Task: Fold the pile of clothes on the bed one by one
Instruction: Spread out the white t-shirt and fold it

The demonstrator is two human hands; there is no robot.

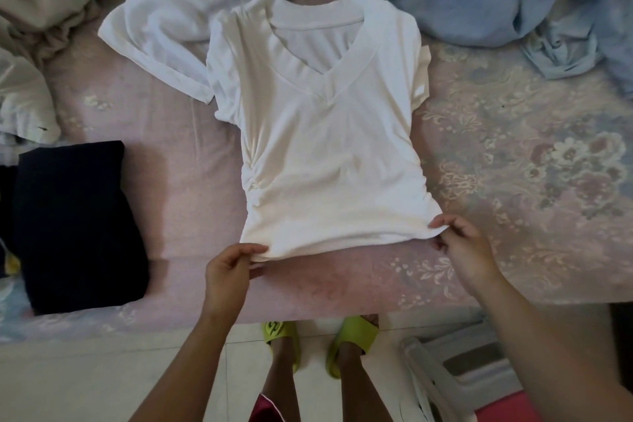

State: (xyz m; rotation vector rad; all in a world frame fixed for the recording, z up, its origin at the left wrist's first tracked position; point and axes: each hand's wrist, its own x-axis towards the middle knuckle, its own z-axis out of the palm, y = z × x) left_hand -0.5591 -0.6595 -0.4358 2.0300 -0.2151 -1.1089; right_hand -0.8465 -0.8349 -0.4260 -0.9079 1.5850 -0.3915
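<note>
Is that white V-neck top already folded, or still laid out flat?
Still spread flat. The white V-neck top lies full length, neckline showing, while the left hand and right hand pinch its bottom hem corners.

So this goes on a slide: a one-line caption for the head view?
Both hands, left hand and right hand, pinch the hem of a white top spread flat on the bed.

L grip (228, 262) & R grip (460, 238) both pinched, arms fwd
</note>
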